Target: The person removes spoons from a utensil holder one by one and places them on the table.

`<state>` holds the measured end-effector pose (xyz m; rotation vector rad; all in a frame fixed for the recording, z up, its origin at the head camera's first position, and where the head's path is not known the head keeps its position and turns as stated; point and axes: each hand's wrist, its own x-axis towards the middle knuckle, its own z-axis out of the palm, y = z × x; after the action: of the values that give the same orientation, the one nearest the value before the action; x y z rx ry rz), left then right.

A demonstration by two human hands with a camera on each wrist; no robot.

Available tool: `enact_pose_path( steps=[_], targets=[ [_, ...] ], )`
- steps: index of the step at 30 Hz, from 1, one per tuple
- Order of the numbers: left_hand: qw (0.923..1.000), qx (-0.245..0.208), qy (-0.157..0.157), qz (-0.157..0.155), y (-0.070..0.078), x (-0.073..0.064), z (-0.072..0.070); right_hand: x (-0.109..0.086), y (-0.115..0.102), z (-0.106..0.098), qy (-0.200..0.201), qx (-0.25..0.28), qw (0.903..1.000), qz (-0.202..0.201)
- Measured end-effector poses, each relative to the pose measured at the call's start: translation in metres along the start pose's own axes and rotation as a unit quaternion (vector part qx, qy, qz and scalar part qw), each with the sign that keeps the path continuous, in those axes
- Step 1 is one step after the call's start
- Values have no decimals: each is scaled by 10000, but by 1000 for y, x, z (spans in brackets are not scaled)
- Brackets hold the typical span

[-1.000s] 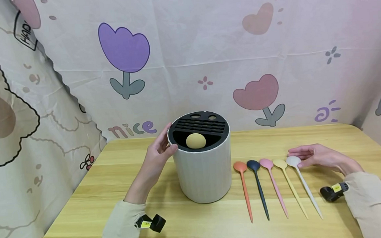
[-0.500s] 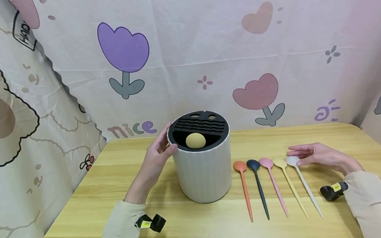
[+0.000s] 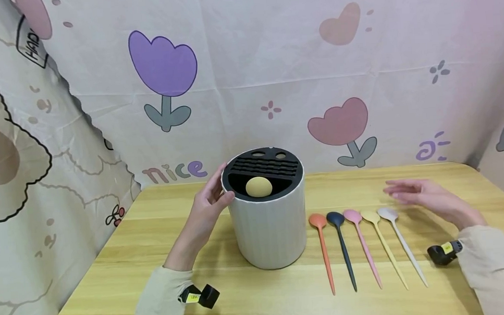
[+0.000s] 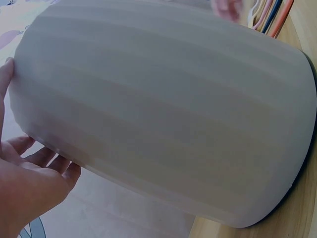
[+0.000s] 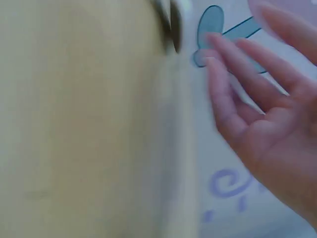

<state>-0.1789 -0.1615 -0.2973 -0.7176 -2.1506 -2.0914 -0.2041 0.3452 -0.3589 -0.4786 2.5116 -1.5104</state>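
A ribbed white utensil holder (image 3: 269, 233) with a black slotted top stands on the table; a round pale-yellow piece (image 3: 259, 187) shows in its front opening, the rest hidden inside. My left hand (image 3: 209, 201) holds the holder's upper left side, thumb at the front of the rim and fingers round behind. My right hand (image 3: 432, 199), fingers loosely extended and holding nothing, is raised over the table just behind the white spoon (image 3: 406, 247). Left of that spoon lie a yellow spoon (image 3: 387, 245), a pink spoon (image 3: 365, 244), a dark navy spoon (image 3: 344, 248) and an orange spoon (image 3: 324, 249).
The spoons lie side by side on the wooden table (image 3: 113, 291), bowls toward the back, right of the holder. A printed cloth (image 3: 236, 47) hangs behind the table and along its left side. Each sleeve carries a small black wrist camera.
My right hand has left the white spoon's bowl, rising and drawing back slightly to the right. The left hand, the holder and the spoons look unchanged.
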Motion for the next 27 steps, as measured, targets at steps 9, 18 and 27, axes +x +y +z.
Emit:
enact_pose_path(
  steps=[9,18,27],
  targets=[
    [10000,-24,-2,9,-1,-1,1,7,-68,30,1202,350,9893,-750],
    [10000,-20,-29,-22,0,-2,0,-1,-127,83,964,1123,9763,-1582],
    [10000,9,12,-10,1,1,0,-11,-171,123,903,776,9830,-1398]
  ],
)
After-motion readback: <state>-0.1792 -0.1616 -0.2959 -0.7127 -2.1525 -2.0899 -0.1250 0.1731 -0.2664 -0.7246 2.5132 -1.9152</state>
